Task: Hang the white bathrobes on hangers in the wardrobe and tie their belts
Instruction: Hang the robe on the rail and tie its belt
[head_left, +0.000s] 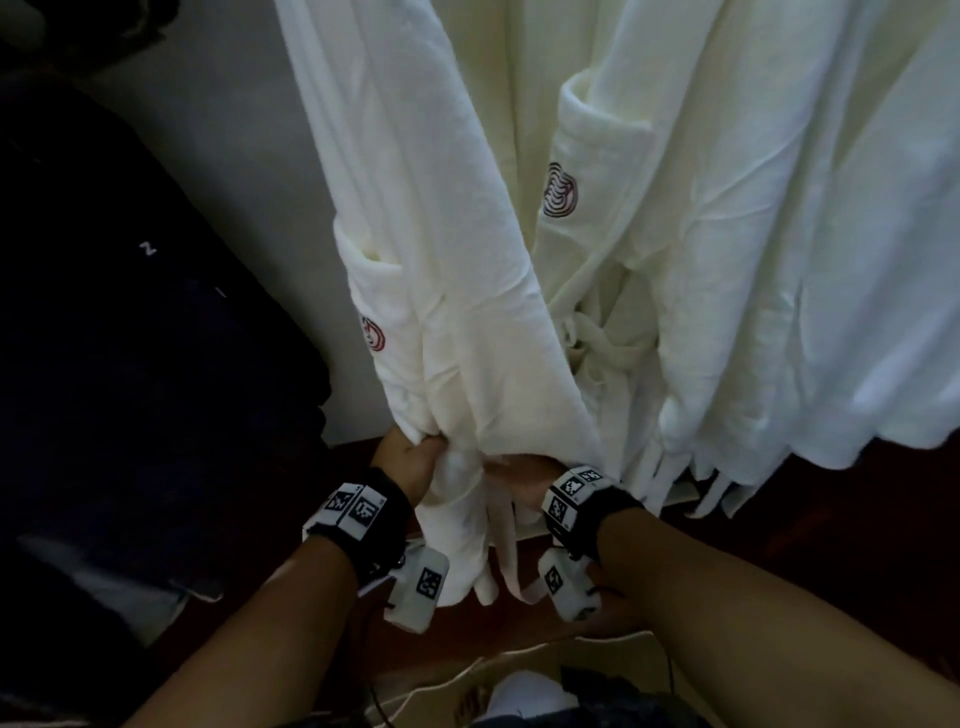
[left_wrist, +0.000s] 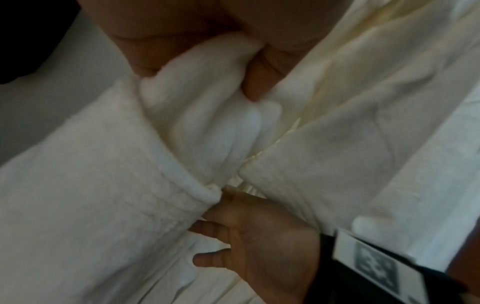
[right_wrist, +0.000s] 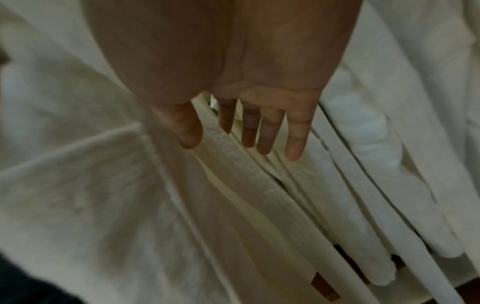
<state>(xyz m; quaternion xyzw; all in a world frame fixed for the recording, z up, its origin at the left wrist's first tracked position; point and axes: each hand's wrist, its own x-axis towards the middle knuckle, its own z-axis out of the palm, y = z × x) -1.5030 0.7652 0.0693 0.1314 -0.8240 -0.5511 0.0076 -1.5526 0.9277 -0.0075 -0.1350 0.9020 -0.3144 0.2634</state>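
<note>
Two white bathrobes hang side by side in the head view. The left bathrobe has a red logo on its pocket. My left hand grips a bunch of its lower fabric, with the thumb pressed into the folds. A loose belt strip hangs down between my wrists. My right hand reaches under this robe's hem; its fingers are straight and lie against hanging strips of cloth. The right bathrobe hangs with its belt knotted at the waist.
A dark garment fills the left side, in front of a grey wardrobe wall. Dark reddish wood shows below the robes. A cardboard box with cloth inside sits at the bottom edge.
</note>
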